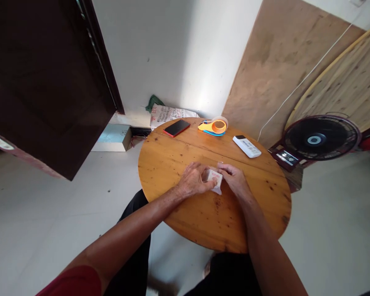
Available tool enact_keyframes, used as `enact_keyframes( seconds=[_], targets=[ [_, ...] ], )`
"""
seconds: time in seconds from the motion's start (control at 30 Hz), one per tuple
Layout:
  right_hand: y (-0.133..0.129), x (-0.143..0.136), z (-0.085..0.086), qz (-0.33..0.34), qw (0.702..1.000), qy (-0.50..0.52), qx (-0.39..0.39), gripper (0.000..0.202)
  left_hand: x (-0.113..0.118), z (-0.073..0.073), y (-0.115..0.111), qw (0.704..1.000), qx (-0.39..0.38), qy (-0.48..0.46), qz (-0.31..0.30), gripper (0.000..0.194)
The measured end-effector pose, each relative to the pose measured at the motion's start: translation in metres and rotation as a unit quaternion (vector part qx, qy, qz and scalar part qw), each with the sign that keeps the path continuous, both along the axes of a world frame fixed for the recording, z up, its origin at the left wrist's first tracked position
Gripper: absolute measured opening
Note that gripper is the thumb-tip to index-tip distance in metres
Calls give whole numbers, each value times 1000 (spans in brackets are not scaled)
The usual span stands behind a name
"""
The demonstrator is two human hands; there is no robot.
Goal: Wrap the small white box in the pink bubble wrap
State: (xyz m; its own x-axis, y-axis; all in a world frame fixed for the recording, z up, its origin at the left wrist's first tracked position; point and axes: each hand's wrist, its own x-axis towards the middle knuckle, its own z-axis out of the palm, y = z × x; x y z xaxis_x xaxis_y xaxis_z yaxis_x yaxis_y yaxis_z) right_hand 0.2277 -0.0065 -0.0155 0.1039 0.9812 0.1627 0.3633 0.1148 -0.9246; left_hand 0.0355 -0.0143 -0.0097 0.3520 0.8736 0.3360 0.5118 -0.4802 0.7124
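Small white packet (215,179) near the middle of the round wooden table (172,164), pinched from both sides. Left hand (195,179) curled narrow on its left edge; right hand (234,179) closed on the right edge, fingers on top. Best to keep the packet flat, press evenly with both thumbs, move slowly. Soft-looking wrapper with red print, too small to read. Varnished wood, knots, 1 seam. Behind: glossy red phone (176,128), orange tape dispenser (215,126), white plastic remote (246,146).

Both hands (214,179) hold a white packet (215,177) on the round table (172,164).
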Motion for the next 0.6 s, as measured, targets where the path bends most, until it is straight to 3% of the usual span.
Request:
enact_keyframes(
  seconds=[0.1, 0.3, 0.43, 0.6],
  targets=[
    [-1, -4, 0, -11, 999, 27, 14, 20, -1, 1, -1, 1000, 1, 0, -17, 48],
    [-5, -4, 8, -100, 987, 79, 98, 22, -3, 7, -7, 998, 37, -32, -49, 58],
    [-3, -1, 10, -119, 980, 91, 128, 21, -6, 15, -12, 996, 3, -71, -61, 60],
    [-4, 0, 11, -134, 979, 95, 123, 23, -9, 17, -11, 983, -78, -148, -75, 44]
  ],
)
